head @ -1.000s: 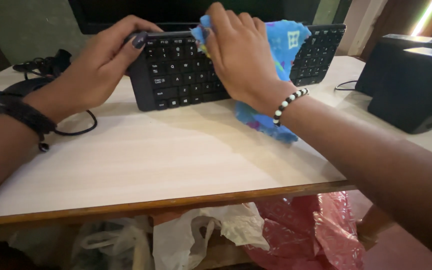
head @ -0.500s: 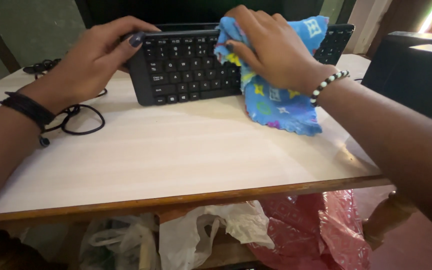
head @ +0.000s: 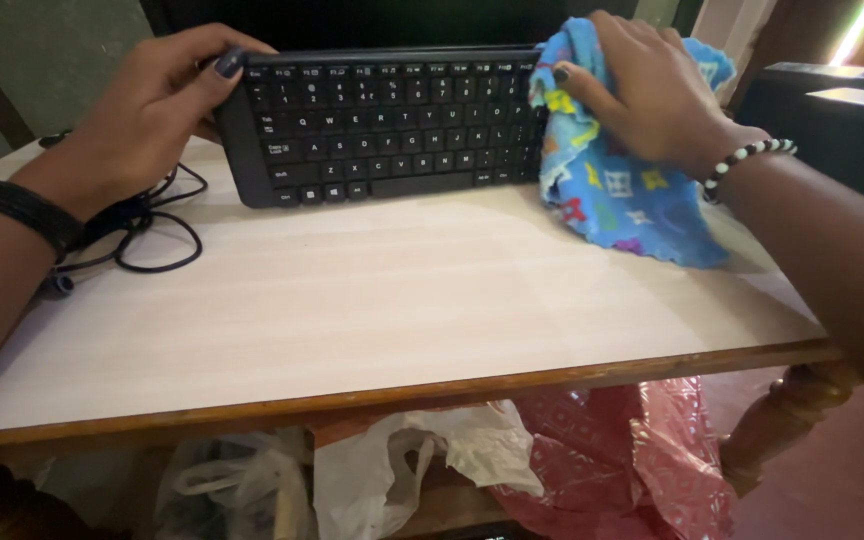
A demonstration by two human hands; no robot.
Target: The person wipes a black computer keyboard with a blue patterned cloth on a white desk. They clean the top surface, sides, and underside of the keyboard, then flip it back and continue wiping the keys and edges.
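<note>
A black keyboard [head: 382,125] lies tilted up at the far side of a pale wooden table [head: 372,310]. My left hand [head: 152,105] grips its left end, thumb on the top corner. My right hand [head: 652,90] presses a blue patterned cloth [head: 622,190] against the keyboard's right end. The cloth hangs down onto the table and hides the rightmost keys. A black band is on my left wrist, a black-and-white bead bracelet on my right.
A black cable [head: 152,235] coils on the table at the left. A dark monitor [head: 372,20] stands behind the keyboard. Black speakers [head: 842,110] sit at the right. Under the table are white [head: 402,470] and red plastic bags [head: 632,450].
My right hand has slid the cloth from the keyboard's middle to its right end. My left hand has kept its hold on the left end.
</note>
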